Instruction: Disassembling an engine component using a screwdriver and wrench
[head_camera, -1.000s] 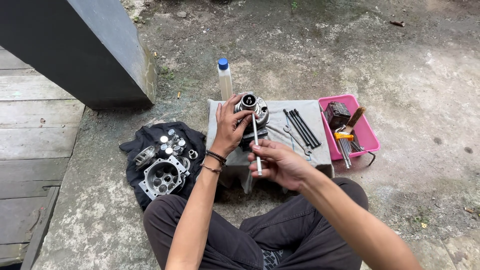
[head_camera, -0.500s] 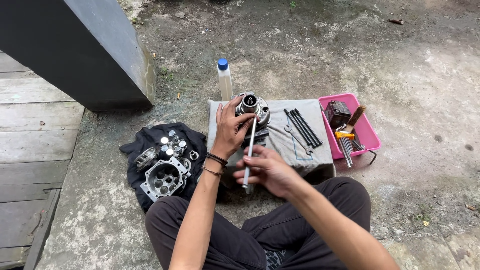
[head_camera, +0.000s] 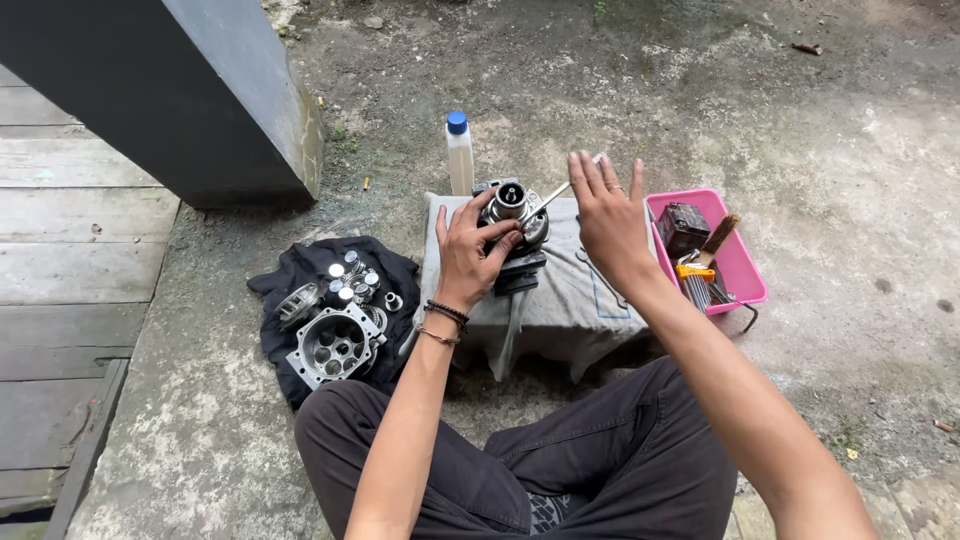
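We sit cross-legged on the concrete floor (head_camera: 850, 150), dark trousers at the bottom of the frame.

Left hand (head_camera: 470, 250), centre frame: fingers wrapped round a small metal engine part (head_camera: 515, 215), steadying it. The part sits upright on a grey cloth (head_camera: 560, 300) draped over a low block, just above frame centre. Beaded bracelets on that wrist.

Right hand (head_camera: 608, 218), just right of the part: palm down, fingers spread and straight, not clenched. A thin metal rod (head_camera: 552, 194) runs diagonally from under the fingers down-left to the top of the engine part. We can't tell whether the hand actually pinches the rod or only rests against it; the contact is hidden behind the fingers.

Around:
- White plastic bottle (head_camera: 459, 155) with a blue cap, upright, just behind the cloth's upper left corner.
- Pink plastic tray (head_camera: 745, 270) right of the cloth, touching or nearly touching it; holds a dark boxy part, a wire brush with a wooden handle and other tools.
- Black cloth (head_camera: 290, 290) left of centre carries a cylinder head (head_camera: 335, 345) and several small shiny round parts.
- Dark slanted wall or post (head_camera: 170, 90) fills the upper left; wooden planks (head_camera: 70, 250) along the left edge.
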